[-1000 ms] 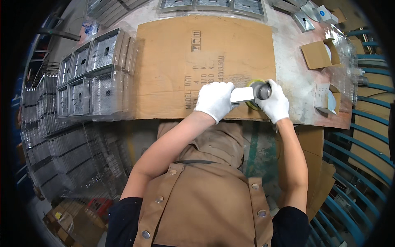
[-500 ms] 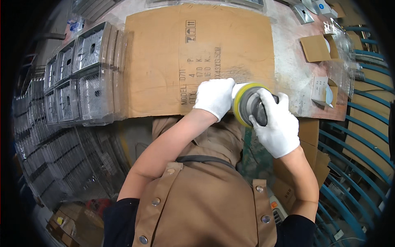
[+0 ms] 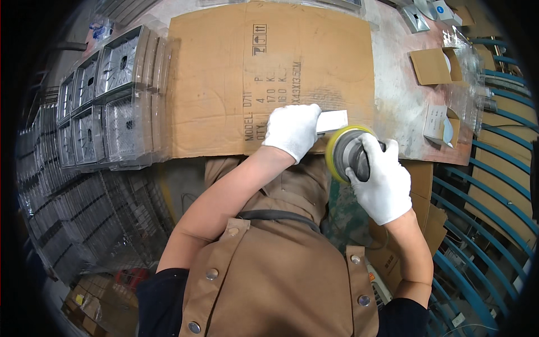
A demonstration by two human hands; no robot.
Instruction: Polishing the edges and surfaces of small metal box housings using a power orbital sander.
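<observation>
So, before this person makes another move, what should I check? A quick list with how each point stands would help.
1. Left hand gripping the pale piece: ok, one end sticks out past the fist.
2. Right hand holding the round tool: ok, fingers and thumb are wrapped on its dark body.
3. Both hands gloved: ok, in white.
4. Round tool clear of the pale piece: cannot tell; they look close, but the view hides any gap.
5. Tool's disc spinning or stopped: cannot tell from a still.
6. Cardboard sheet spread on the table: ok.
</observation>
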